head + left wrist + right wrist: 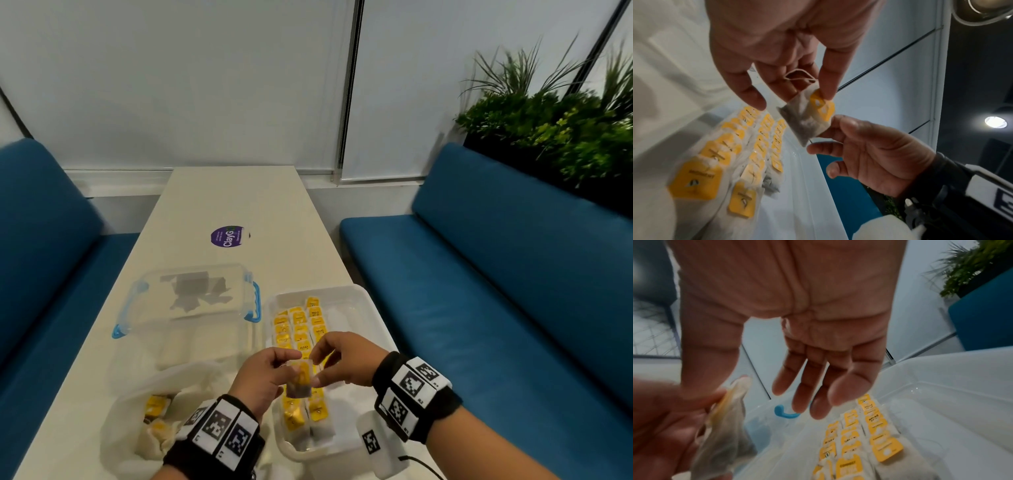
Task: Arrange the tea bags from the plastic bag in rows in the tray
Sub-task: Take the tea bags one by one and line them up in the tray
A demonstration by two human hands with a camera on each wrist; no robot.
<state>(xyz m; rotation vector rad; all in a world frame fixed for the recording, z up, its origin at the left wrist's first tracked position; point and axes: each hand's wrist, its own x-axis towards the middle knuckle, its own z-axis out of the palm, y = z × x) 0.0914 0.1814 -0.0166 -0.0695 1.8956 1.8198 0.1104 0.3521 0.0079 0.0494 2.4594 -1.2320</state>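
Observation:
A tea bag [300, 378] with a yellow tag hangs over the near part of the clear tray [363, 298]. My left hand [274, 370] pinches it at the tag end; in the left wrist view the left hand's fingers [826, 91] press on the tea bag [807, 116]. My right hand [327, 353] holds its edge between thumb and forefinger, with the other fingers [818, 386] spread. Rows of tea bags [301, 329] fill the tray's left half. The plastic bag [137, 421] with more tea bags lies at the lower left.
The tray's clear lid [191, 298] with blue handles lies on the table left of the tray. A purple sticker [226, 236] marks the tabletop farther back. Blue sofas [513, 274] flank the table, and plants [555, 130] stand at the right.

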